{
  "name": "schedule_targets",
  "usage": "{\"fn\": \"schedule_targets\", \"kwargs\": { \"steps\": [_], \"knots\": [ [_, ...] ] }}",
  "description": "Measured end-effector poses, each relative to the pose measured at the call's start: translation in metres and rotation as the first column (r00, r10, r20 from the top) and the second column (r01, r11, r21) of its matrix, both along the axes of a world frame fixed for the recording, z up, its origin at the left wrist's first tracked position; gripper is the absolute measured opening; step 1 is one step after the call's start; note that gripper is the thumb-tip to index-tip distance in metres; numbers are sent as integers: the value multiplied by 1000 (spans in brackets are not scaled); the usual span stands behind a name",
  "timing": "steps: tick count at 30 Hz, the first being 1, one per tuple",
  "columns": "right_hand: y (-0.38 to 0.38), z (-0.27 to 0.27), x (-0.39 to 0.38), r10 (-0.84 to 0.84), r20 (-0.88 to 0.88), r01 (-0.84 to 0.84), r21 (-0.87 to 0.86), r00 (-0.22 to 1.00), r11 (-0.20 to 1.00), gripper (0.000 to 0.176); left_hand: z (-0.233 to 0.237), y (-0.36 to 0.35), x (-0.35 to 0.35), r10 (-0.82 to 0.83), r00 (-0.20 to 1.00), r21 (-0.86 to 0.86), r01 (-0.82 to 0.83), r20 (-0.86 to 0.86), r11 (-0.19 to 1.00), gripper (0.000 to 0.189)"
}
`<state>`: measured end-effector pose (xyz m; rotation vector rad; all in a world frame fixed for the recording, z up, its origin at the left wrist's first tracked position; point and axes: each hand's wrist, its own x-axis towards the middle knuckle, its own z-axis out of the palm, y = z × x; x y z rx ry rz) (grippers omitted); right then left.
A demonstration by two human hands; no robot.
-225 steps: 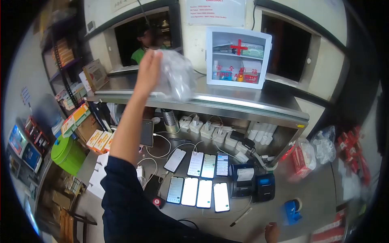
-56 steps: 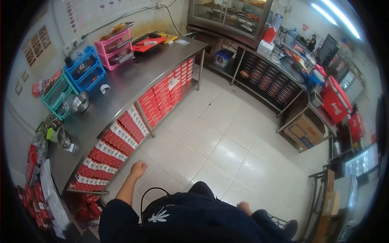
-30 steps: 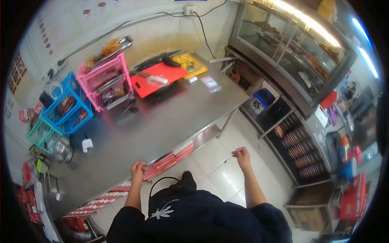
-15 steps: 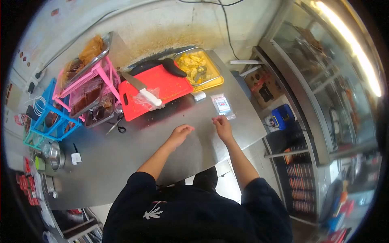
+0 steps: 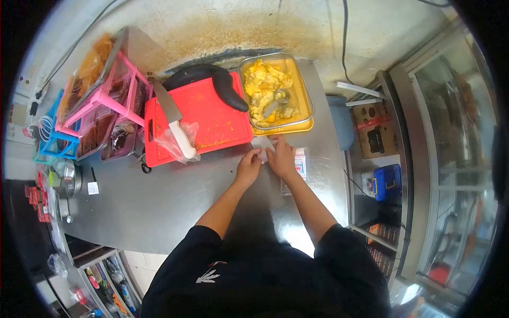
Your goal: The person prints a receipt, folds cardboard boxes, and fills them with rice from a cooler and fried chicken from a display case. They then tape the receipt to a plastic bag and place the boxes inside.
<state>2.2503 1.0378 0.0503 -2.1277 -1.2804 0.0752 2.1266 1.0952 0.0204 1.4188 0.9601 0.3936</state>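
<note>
A small white piece (image 5: 262, 142), paper or plastic, lies between my hands at the near right corner of the red cutting board (image 5: 222, 132). My left hand (image 5: 248, 168) has its fingers closed at the piece's left edge. On the other side my right hand (image 5: 281, 159) grips it, fingers bent and partly hiding it. A clear packet with a printed label (image 5: 300, 164) lies flat beside my right hand, partly covered by it. Just beyond my hands stands a wire-rimmed metal tray (image 5: 308, 108) of yellow food pieces, with a metal scoop (image 5: 281, 96) in it.
A large knife with a white handle (image 5: 182, 140) lies on the board over a plastic bag. A long dark curved object (image 5: 229, 93) rests at the board's far edge. At left, a pink rack (image 5: 119, 108) holds food trays. A glass cabinet (image 5: 456, 159) stands at right.
Both hands have moved forward and closed on the small white piece, which lay loose by the board before. The view has shifted nearer the board and tray.
</note>
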Motion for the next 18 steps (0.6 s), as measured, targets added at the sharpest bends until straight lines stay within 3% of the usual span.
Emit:
{"fn": "schedule_targets", "kwargs": {
  "steps": [2, 4, 5, 6, 7, 8, 12, 13, 18],
  "knots": [
    [-5, 5, 6, 45, -325, -87, -117, 944, 989, 34, 9, 2, -3, 6, 998, 27, -5, -64, 1000, 29],
    [-8, 2, 13, 85, -365, -147, -145, 927, 978, 36, 28, 3, -3, -106, 900, 355, 271, -422, 895, 33],
    [-11, 0, 15, 115, -402, -195, -164, 908, 967, 39, 33, 3, -3, -102, 900, 346, 265, -423, 900, 33],
    [-12, -1, 17, 119, -405, -203, -171, 907, 964, 39, 36, 5, -2, -62, 860, 503, 354, -507, 788, 35],
    [-12, -1, 18, 160, -296, -223, -193, 942, 955, 40, 37, 7, -1, -3, 816, 626, 446, -578, 639, 37],
    [-11, -2, 18, 203, -184, -241, -216, 962, 946, 42, 35, 9, 0, -2, 814, 621, 444, -580, 646, 37],
    [-10, 16, 11, 146, -203, -197, -258, 968, 946, 49, 25, 21, 2, 52, 841, 726, 432, -539, 535, 43],
    [-10, 15, 8, 129, -214, -174, -207, 968, 963, 54, 23, 24, 2, 59, 839, 749, 449, -541, 487, 45],
    [-20, 10, -8, 144, -257, -142, 26, 956, 990, 59, 14, 28, 2, 22, 845, 710, 434, -534, 555, 47]
  ]
}}
